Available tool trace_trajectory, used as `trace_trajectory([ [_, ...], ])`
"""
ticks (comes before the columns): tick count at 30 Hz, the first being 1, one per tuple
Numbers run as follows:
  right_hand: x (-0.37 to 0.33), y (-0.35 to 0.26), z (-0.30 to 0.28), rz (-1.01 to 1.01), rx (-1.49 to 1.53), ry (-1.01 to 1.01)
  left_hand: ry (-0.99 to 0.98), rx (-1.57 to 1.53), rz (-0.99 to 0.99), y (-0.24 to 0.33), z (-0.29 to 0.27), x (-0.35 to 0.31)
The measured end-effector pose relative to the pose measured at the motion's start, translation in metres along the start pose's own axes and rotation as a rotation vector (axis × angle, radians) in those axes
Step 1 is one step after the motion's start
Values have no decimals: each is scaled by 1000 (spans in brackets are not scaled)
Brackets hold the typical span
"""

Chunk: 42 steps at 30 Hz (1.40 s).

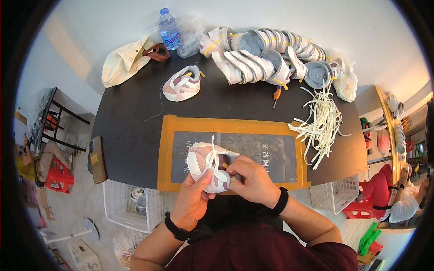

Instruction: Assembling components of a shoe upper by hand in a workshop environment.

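Note:
Over the near edge of the table I hold a small pink-and-white shoe upper (197,159) with a white shoelace (212,155) across its front, one end sticking up. My left hand (195,198) is closed on its near side, the thumb pressed by the lace. At the collar, beside a yellow tab, my right hand (253,179) has its fingers bent and closed on the upper's edge; the fingertips are partly hidden. Another shoe upper (181,86) with a yellow tab lies farther off to the left. To the right is a pile of loose white laces (322,122).
Nested rows of shoe uppers (248,67) line the table's back, near a water bottle (169,29) and a cream cloth bag (126,63). An orange-taped mat (280,153) lies beneath my hands. A phone (96,159) rests at the left edge. White crates (108,207) stand below; a person sits at right.

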State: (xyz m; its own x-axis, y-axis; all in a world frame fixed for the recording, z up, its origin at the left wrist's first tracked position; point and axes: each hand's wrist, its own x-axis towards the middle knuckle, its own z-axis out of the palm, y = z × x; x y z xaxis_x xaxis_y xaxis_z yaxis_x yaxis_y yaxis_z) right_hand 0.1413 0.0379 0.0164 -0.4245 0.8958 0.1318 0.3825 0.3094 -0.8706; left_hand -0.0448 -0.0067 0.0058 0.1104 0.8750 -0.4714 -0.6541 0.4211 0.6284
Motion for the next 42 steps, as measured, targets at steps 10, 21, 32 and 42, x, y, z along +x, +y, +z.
trace_trajectory([
  [10, 12, -2, -15, -102, -134, -206, 110, -21, 12, -1, 8, 3],
  [21, -10, -6, -15, -98, -155, -188, 18, 161, -34, 1, -2, 7],
  [32, -33, -6, -41, 246, 513, 9, -162, 99, -5, 3, -9, -34],
  [42, -49, -15, -26, 440, 1197, -196, -441, -184, -76, -8, -4, -45],
])
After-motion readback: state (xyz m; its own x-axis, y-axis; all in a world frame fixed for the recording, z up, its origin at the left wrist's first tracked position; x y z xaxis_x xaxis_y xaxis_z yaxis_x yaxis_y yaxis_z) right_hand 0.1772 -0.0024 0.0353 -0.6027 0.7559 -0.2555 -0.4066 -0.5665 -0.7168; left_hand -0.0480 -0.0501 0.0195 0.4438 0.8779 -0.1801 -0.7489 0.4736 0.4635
